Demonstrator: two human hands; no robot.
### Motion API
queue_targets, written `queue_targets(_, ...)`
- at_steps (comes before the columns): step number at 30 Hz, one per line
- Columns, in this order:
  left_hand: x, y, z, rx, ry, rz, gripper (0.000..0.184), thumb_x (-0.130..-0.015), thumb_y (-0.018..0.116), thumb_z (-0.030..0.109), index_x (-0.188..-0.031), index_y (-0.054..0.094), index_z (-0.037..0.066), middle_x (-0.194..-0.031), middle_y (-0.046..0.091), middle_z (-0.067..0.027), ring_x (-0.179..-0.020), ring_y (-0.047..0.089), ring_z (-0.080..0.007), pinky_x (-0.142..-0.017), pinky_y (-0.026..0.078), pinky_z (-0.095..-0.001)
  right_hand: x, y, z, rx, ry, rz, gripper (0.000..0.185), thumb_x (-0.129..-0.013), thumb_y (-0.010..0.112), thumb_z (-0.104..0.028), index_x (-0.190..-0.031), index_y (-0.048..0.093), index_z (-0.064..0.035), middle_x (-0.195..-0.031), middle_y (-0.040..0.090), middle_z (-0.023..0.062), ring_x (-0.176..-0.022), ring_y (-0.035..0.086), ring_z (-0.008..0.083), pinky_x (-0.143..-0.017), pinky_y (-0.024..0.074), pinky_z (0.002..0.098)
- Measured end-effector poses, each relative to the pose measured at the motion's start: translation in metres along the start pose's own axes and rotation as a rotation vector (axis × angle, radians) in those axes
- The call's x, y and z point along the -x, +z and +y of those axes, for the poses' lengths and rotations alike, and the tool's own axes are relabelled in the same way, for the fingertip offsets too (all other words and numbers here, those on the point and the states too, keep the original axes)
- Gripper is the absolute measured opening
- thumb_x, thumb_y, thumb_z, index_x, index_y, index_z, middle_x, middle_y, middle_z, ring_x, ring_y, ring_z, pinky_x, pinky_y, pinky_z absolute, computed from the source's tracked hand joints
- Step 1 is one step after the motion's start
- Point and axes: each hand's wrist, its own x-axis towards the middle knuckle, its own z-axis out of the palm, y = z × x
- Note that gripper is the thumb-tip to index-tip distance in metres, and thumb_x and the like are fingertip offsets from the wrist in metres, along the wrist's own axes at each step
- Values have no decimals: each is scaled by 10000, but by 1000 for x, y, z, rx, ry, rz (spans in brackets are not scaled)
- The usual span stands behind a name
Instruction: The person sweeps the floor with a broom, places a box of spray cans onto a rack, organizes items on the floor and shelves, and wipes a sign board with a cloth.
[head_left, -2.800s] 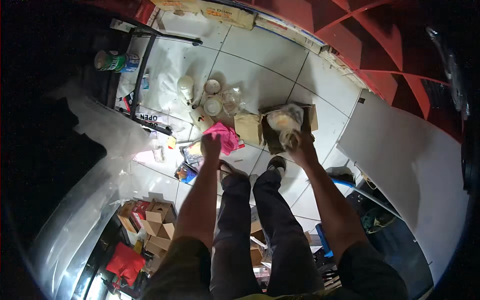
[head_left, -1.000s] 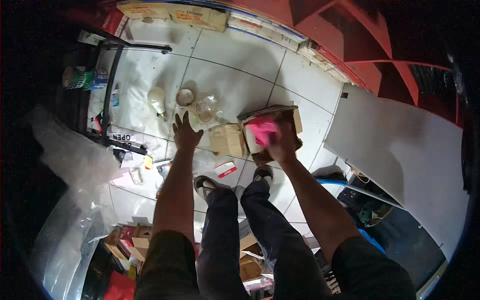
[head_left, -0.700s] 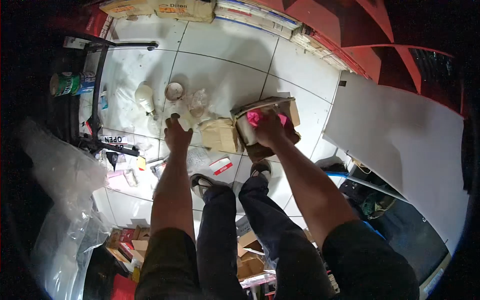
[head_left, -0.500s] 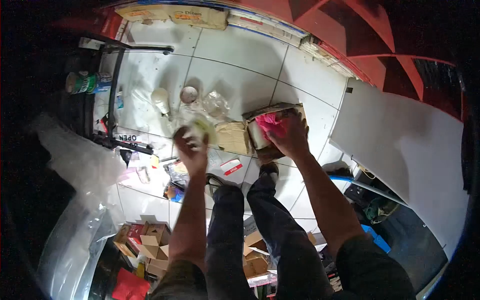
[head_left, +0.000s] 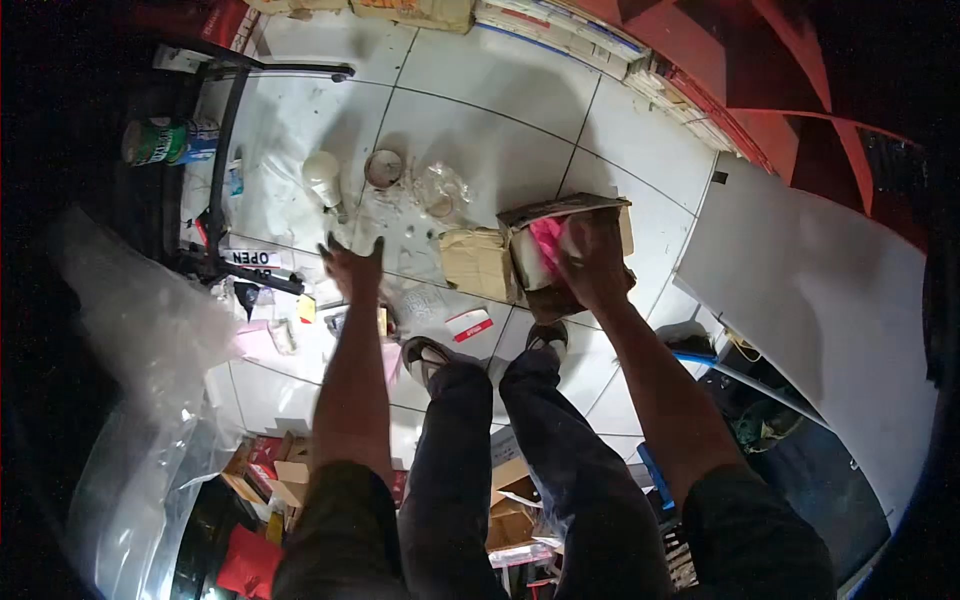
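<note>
My left hand [head_left: 352, 268] is over the floor tiles with fingers spread and nothing in it. Just beyond it lies a white light bulb [head_left: 321, 172]. A small round open container [head_left: 383, 169] and a crumpled clear plastic piece [head_left: 440, 190] are to its right. My right hand [head_left: 597, 268] reaches into a worn, open cardboard box [head_left: 548, 302]. It is against a bright pink, crumpled item [head_left: 546, 238], beside something whitish. Its fingertips are in shadow, so their grip is unclear. A brown cardboard piece [head_left: 476, 266] touches the box's left side.
A red and white card [head_left: 469, 324] lies near my feet. Papers and small packets are scattered at left by an OPEN sign [head_left: 256, 259] and a black metal frame [head_left: 232, 165]. Clear plastic sheeting [head_left: 150, 320] hangs at left. A white panel [head_left: 800, 300] leans at right.
My left hand has moved left and down; the blurred yellowish thing beside it is gone from there. My right hand has gone deeper into the box, covering more of the pink item. The view has shifted slightly.
</note>
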Motion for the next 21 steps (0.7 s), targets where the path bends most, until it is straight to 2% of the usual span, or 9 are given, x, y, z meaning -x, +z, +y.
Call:
queue_targets(5,-38,11,-25,-66,135,-154,981,-649,805,423,-1381,299,11,-1304,407,-271,-1195,423,-433,-1018,364,-486,-13,50,7,653,-394,-28,552,-798,674,-347,-1250,498,-82,-1240,480,235,-1113,481,402,-923,430,442)
queue_targets(8,-51,-12,-11,-63,37,-241,990,-645,809,420,-1388,292,19,-1303,420,-259,-1172,447,-426,-990,395,-480,-34,31,-14,435,-200,88,416,-824,655,-295,-1169,562,-82,-1186,524,219,-1067,527,387,-883,452,467)
queue_targets(11,-33,4,-17,322,66,56,987,-621,839,374,-1379,307,31,-1248,476,-205,-1107,501,-362,-914,448,-444,-27,-9,-14,40,-27,-48,365,-850,635,-288,-1141,570,-77,-1092,570,192,-1019,566,365,-853,473,477)
queue_targets(13,17,-56,43,759,1,-277,990,-586,871,322,-1365,330,39,-1206,506,-160,-1065,517,-293,-868,459,-404,-12,-51,-44,-187,126,-48,381,-870,626,-297,-1169,535,-80,-1021,603,151,-960,602,322,-818,497,463)
queue_targets(14,42,-78,69,759,160,-248,994,-544,890,282,-1347,352,47,-1208,504,-138,-1050,518,-265,-863,451,-386,0,-78,-69,-235,214,35,411,-879,626,-306,-1203,502,-85,-991,618,123,-920,624,288,-795,514,446)
queue_targets(16,83,-99,93,758,356,-525,1007,-513,886,283,-1345,365,59,-1244,495,-150,-1084,512,-292,-894,439,-400,43,-47,-46,-848,572,-293,391,-877,623,-300,-1156,510,-52,-1008,610,129,-900,631,268,-777,526,330)
queue_targets(17,101,-124,120,733,481,-493,999,-505,881,285,-1336,377,55,-1247,492,-159,-1104,507,-305,-913,428,-405,46,-53,-59,-847,573,-287,391,-877,623,-300,-1156,510,-52,-1008,610,129,-900,631,268,-777,526,330)
queue_targets(19,123,-149,152,706,606,-470,991,-497,875,288,-1327,389,52,-1251,490,-168,-1124,501,-317,-931,418,-410,42,-67,-97,-1459,982,-304,373,-888,606,-280,-1156,502,-42,-1008,588,133,-912,616,257,-787,524,342)
queue_targets(21,134,-148,161,551,840,-695,920,-559,859,261,-1316,393,24,-1259,483,-181,-1170,474,-325,-989,391,-415,51,-55,-78,-1237,749,-256,358,-886,614,-268,-1146,513,-44,-1027,590,125,-902,620,240,-786,526,349)
